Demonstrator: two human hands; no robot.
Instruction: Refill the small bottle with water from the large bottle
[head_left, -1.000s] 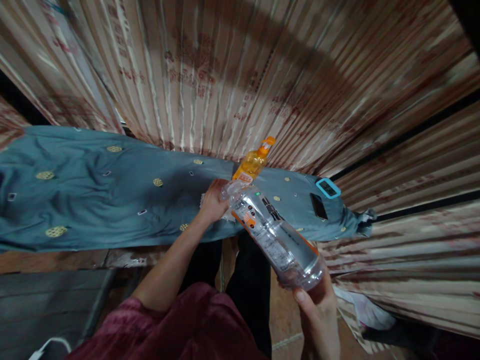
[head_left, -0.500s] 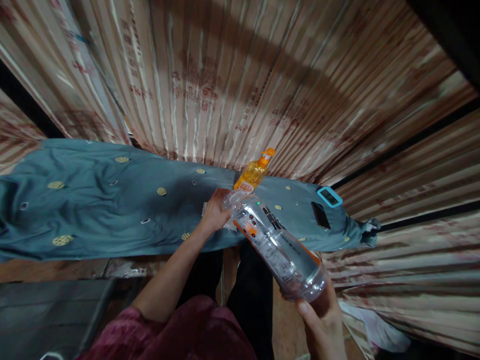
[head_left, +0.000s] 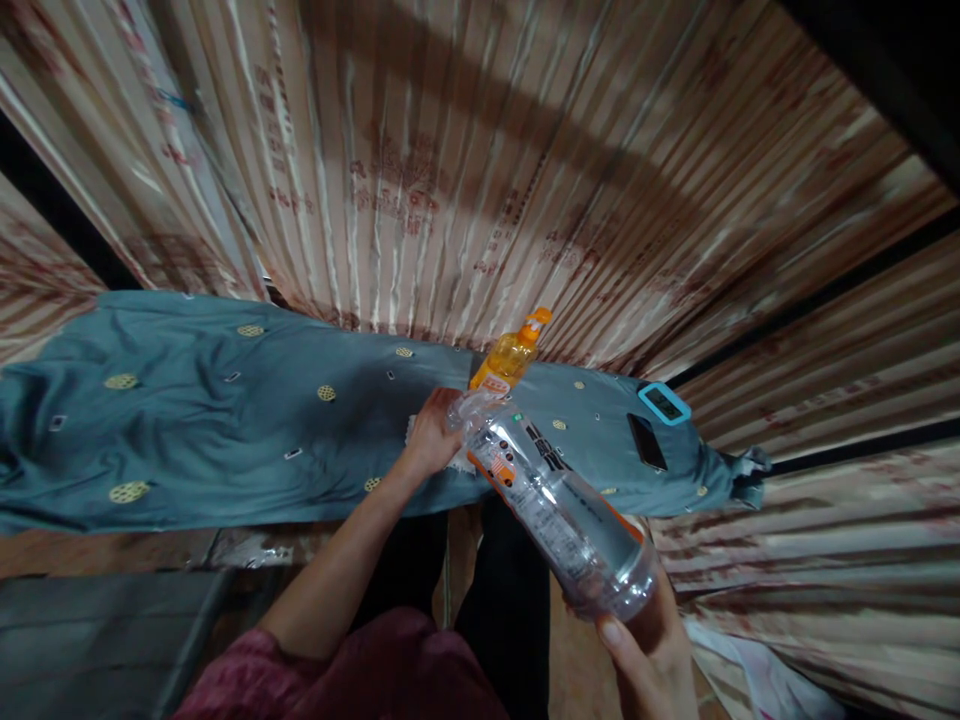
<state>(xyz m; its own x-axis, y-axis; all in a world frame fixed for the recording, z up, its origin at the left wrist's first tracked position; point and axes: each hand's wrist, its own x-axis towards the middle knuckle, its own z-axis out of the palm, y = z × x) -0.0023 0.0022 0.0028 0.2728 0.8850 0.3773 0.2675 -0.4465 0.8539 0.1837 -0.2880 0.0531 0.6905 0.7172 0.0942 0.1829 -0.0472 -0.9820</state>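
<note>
My right hand [head_left: 651,645] grips the base of a large clear plastic bottle [head_left: 559,500] with an orange and white label, held tilted so its neck points up and away toward the table. My left hand [head_left: 431,435] is closed around the bottle's neck or cap, above a whitish cloth or paper [head_left: 457,455] lying on the table. Just behind the bottle's neck stands a small bottle of yellow liquid [head_left: 508,357] with an orange cap.
A long table under a teal cloth [head_left: 225,420] with gold dots runs across the view. A dark phone [head_left: 646,441] and a blue-rimmed device [head_left: 664,403] lie at its right end. Striped curtains [head_left: 487,170] hang behind and to the right.
The hands and the bottle keep the same hold. The view has shifted slightly, so everything sits a little lower and to the right.
</note>
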